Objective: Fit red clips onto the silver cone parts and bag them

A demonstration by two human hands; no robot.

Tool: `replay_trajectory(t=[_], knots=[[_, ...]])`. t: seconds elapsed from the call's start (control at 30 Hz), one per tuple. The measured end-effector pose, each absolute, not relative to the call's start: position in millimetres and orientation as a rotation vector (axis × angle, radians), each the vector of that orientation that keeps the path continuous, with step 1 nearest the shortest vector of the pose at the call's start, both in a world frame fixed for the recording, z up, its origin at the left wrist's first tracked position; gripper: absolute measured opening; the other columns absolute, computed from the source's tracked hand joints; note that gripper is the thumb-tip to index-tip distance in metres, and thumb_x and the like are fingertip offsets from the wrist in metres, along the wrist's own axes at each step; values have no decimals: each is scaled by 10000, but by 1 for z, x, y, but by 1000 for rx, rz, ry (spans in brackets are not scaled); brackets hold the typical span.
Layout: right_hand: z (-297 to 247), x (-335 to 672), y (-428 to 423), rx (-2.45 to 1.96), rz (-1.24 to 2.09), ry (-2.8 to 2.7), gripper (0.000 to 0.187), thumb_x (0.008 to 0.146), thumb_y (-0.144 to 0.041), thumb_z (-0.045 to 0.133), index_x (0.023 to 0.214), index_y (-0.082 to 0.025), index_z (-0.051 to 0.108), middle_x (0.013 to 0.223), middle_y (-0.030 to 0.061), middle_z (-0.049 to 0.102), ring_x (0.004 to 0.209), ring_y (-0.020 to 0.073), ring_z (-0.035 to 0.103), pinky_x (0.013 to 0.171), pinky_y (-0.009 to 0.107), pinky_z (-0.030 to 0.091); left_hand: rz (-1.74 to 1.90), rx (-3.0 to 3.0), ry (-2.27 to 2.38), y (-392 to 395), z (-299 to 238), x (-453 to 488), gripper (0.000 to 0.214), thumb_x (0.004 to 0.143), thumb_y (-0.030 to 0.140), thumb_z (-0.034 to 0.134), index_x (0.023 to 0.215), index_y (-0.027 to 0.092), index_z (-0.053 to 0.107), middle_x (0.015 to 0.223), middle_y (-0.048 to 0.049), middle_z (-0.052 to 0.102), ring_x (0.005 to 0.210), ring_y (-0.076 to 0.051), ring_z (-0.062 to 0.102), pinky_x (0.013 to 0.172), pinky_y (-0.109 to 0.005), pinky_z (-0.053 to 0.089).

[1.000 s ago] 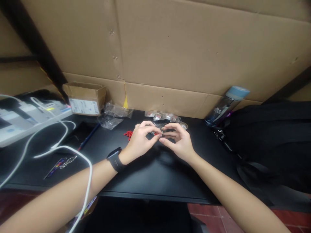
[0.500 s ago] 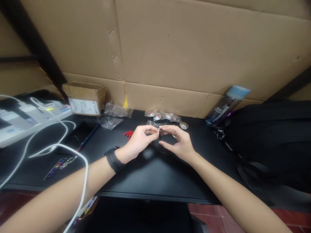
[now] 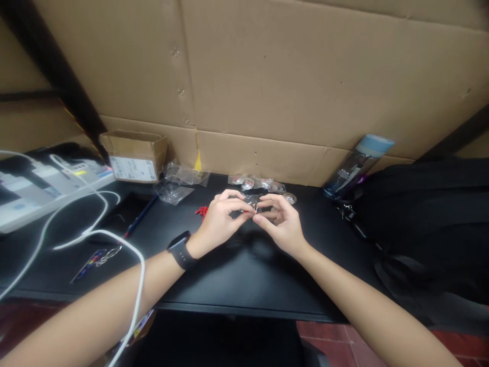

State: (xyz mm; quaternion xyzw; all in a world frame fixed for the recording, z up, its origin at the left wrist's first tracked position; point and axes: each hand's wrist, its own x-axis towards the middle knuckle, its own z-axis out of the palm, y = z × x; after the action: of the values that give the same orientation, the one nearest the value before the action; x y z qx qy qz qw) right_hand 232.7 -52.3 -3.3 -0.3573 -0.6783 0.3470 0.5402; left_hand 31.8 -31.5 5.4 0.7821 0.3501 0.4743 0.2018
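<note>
My left hand (image 3: pixel 221 219) and my right hand (image 3: pixel 280 224) meet fingertip to fingertip over the black desk (image 3: pixel 237 275). Both pinch a small shiny item (image 3: pixel 254 209), too small to name. A black watch (image 3: pixel 181 250) sits on my left wrist. Just behind the hands lie small clear plastic bags (image 3: pixel 260 183) with round shiny pieces inside. A little heap of red bits (image 3: pixel 201 210) lies on the desk left of my left hand.
A small cardboard box (image 3: pixel 134 155) and crumpled clear bags (image 3: pixel 178 181) stand at the back left. White cables (image 3: pixel 95 229) cross the left side. A water bottle (image 3: pixel 357 165) leans at the back right beside a black bag (image 3: pixel 428 219). Cardboard sheets (image 3: pixel 305 76) form the back wall.
The hands stay joined at the same spot. The fingers have shifted round the small item, which showed dark half a second ago and now glints.
</note>
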Motion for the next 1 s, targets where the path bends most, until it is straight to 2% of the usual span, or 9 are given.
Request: replay_trajectory(t=[0.1,0.2,0.3,0.43,0.7,0.83,1.0], knots=[[-4,233,-51,-835,792,-1632,498,799,-392,866,1204,-259,608,1128,62,728,917,230,793,815,380,704,1323,2252,1047,-34,8,33,92,882,223,724,878,249,812,938,-55,769,1113,-270,649,1018,-448,449],[-4,237,-50,-830,639,-1715,565,742,-395,911,1209,-251,627,1174,79,729,982,268,785,840,412,698,1245,2028,1049,-34,6,35,96,864,213,722,888,217,815,996,-68,778,1005,-245,698,950,-398,507],[-3,241,-47,-819,462,-1826,545,760,-377,904,1231,-255,657,1178,85,744,1005,275,774,872,435,684,1118,1779,959,-31,5,37,93,855,223,725,854,182,809,921,-61,797,905,-229,728,909,-359,546],[-1,244,-44,-800,384,-1899,513,799,-354,876,1260,-269,666,1188,84,749,1016,272,763,858,435,677,1041,1629,864,-27,6,36,181,886,306,716,819,161,801,909,-68,804,929,-239,739,944,-366,553],[3,244,-44,-787,343,-1941,491,835,-354,842,1282,-269,657,1207,87,752,1067,267,749,877,423,665,1059,1424,819,-25,1,38,255,807,302,809,999,142,760,1000,-105,797,957,-232,756,916,-358,581],[3,243,-45,-782,366,-1944,513,828,-360,849,1292,-270,651,1215,83,751,1058,260,754,893,419,665,1094,1417,796,-26,2,37,381,795,222,811,1139,178,651,951,-55,777,874,-182,763,861,-309,584],[3,241,-47,-767,391,-1930,504,820,-344,857,1275,-269,655,1197,78,752,1052,257,756,920,432,661,1100,1447,807,-27,6,37,419,786,173,801,1153,179,599,965,-40,749,872,-162,758,851,-278,581]])
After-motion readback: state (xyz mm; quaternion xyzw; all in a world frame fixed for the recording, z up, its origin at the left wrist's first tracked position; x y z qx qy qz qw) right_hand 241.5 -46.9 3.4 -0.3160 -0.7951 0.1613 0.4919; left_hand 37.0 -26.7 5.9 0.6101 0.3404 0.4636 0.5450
